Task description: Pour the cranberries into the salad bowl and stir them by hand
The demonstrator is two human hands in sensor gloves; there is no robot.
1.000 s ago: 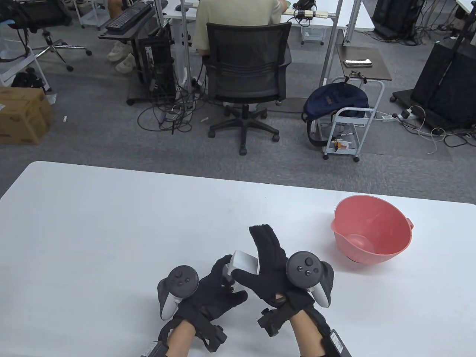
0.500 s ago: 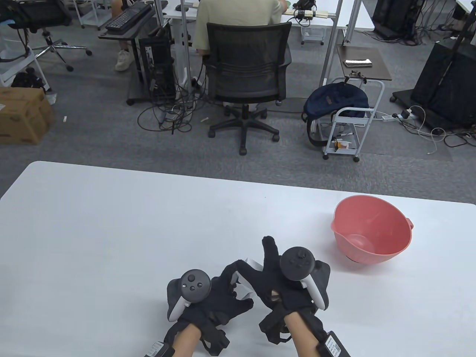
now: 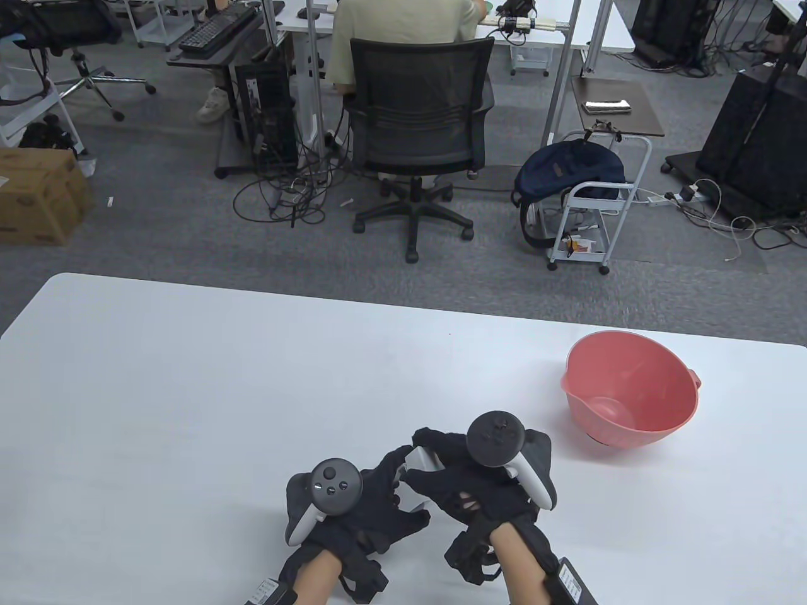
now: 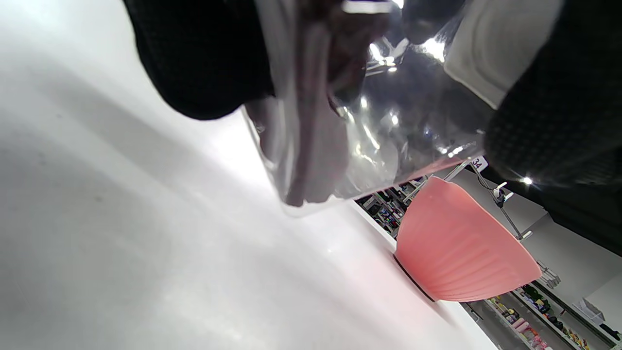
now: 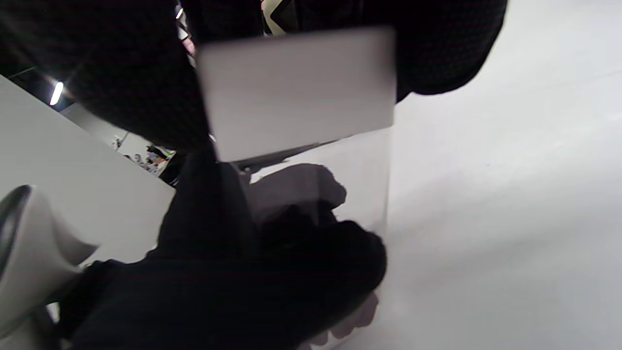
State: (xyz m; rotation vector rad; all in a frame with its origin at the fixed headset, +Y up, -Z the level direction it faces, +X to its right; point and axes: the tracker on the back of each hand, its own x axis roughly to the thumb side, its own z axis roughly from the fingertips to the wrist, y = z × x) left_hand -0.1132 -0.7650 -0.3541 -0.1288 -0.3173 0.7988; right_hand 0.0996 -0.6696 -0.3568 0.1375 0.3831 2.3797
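- The left hand (image 3: 372,504) sits low on the white table (image 3: 189,391), its tracker (image 3: 328,488) strapped on the back. Its gloved fingers curl up around a clear container (image 3: 417,466) that it shares with the other hand.
- In the left wrist view that container (image 4: 359,126) is see-through and glossy, with a dark reddish mass showing inside near the top; whether those are the cranberries is too blurred to tell. A dark glove shows at either side of it.
- The container's white lid (image 5: 296,92) shows in the right wrist view as a flat pale block with clear wall below it. Black gloved fingers (image 5: 437,53) wrap over the lid from above, and the other glove closes around the lower wall.
- The right hand (image 3: 470,488) lies directly beside the left hand, touching it at the container. Its fingers are bent down over the lid, thumb toward the left hand, and its tracker (image 3: 498,438) stands on top.
- The pink salad bowl (image 3: 630,400) stands upright on the table, to the right of the right hand and a little farther out, apart from both hands. Its inside looks bare.
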